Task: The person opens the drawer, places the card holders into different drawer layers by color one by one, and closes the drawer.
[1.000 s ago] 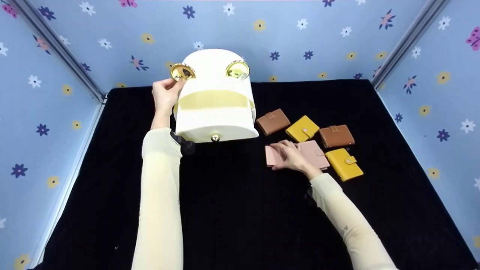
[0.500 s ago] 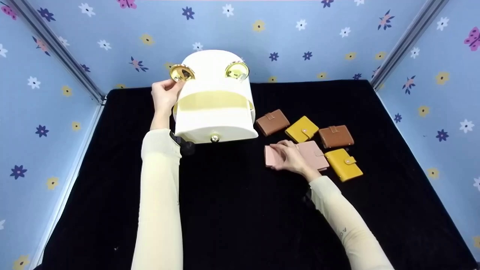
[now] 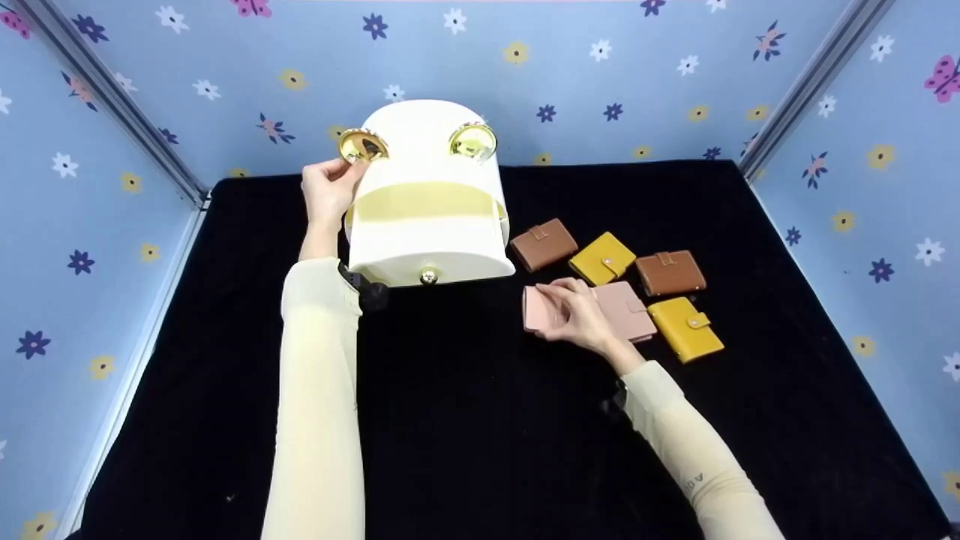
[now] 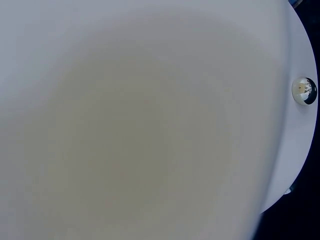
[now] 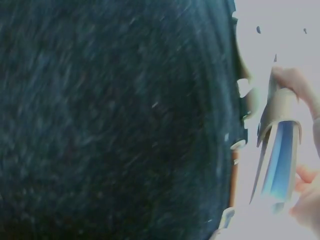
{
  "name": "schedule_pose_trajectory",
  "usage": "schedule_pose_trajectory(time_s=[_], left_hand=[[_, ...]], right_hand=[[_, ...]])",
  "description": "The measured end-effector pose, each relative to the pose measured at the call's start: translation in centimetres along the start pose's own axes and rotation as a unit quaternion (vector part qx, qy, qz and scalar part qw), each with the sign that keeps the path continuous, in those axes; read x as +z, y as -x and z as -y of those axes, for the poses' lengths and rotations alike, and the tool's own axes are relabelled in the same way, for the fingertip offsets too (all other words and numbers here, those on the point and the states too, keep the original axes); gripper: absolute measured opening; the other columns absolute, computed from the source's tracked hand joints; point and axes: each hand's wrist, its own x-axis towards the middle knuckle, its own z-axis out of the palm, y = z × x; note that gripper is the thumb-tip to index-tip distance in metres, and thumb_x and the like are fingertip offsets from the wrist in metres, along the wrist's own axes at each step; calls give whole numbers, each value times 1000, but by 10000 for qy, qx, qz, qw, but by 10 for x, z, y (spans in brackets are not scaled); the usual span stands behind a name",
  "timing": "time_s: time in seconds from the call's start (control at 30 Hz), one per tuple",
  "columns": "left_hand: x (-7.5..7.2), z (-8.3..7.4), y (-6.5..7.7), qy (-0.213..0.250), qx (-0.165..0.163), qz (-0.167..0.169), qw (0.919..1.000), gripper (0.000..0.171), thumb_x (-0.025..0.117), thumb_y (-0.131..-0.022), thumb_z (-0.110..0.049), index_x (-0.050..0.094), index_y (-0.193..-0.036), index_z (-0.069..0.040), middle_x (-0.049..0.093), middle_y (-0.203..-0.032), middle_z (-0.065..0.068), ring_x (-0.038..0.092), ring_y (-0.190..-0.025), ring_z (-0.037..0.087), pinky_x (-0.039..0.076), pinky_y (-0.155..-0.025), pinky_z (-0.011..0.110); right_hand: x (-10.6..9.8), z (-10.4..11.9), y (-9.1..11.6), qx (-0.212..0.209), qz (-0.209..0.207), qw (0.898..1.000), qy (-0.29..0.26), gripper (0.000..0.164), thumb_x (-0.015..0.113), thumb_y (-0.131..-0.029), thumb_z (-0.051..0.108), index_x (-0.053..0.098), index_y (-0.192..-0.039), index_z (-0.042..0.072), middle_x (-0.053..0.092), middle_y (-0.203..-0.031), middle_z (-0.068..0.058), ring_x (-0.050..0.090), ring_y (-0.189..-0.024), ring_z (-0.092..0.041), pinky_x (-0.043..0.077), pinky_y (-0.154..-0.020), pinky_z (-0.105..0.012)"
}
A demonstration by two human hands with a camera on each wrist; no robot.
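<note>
A white box with a rounded top and a pulled-out front drawer (image 3: 431,240) stands at the back; two round gold fittings project from its front. My left hand (image 3: 328,193) pinches the left gold fitting (image 3: 363,144) at its lower edge. In the left wrist view the white drawer front with its shiny knob (image 4: 304,91) fills most of the picture. My right hand (image 3: 583,313) pinches a pink card wallet (image 3: 540,309) by its sides. The right wrist view shows this wallet (image 5: 280,112) edge-on between thumb and fingers, its strap across the edge.
A second pink wallet (image 3: 625,310) lies just right of the right hand. Around it are two brown wallets, one left (image 3: 544,244) and one right (image 3: 670,273), plus two yellow wallets (image 3: 603,257). Flowered walls (image 3: 570,82) border the black cloth (image 3: 480,420).
My right hand has shifted slightly left with the pink wallet, which has tilted up and away from the other pink wallet. The left hand keeps its place on the gold fitting.
</note>
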Motion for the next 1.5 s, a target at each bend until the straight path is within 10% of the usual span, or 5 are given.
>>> schedule_pose_trajectory(time_s=[1.5], left_hand=[[-1,-1,1,64,-69,30,10000,31,69,-78,-22,67,-103,-4,66,-94,8,59,-76,12,46,-69,21]], right_hand=[[-75,126,-41,-972,-1265,9847,-703,67,82,-57,27,58,-118,11,54,-112,-3,44,-97,-18,34,-78,-36]])
